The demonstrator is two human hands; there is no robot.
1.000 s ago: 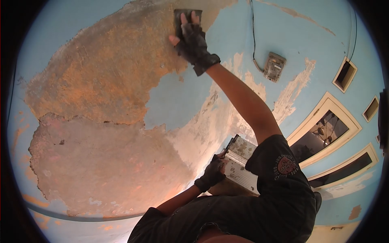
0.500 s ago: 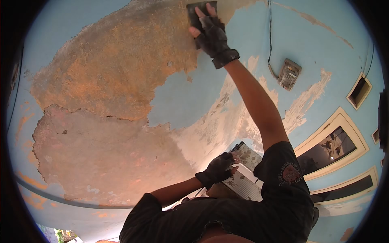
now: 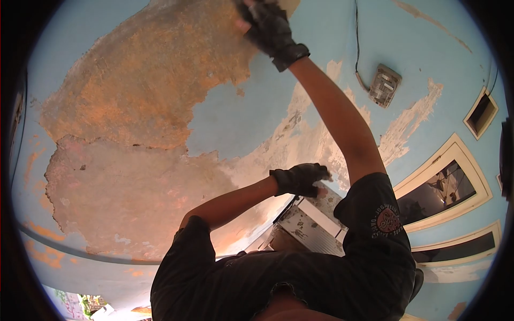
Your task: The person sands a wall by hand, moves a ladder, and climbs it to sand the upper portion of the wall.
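My right hand (image 3: 270, 27), in a black fingerless glove, reaches up to the peeled wall (image 3: 144, 101) at the top of the view. It is blurred, and its fingertips are cut off by the upper edge. A dark pad (image 3: 240, 7) shows only in part under the fingers. My left hand (image 3: 301, 179), gloved the same way, hovers with fingers stretched out to the right and the thumb apart, nothing visible in it. Below it is a paint-spotted, box-like object (image 3: 300, 222) with a pale strip and a ribbed panel.
A grimy wall-mounted device (image 3: 385, 85) hangs on a cable (image 3: 357, 37) right of my raised arm. Cream-framed windows (image 3: 444, 187) and a small framed opening (image 3: 481, 113) are at the right. A dark pipe or cable (image 3: 96, 257) crosses the lower left.
My right hand has shifted up and left along the wall, taking the dark pad mostly out of view. My left hand has risen from beside the paint-spotted object, its fingers now extended.
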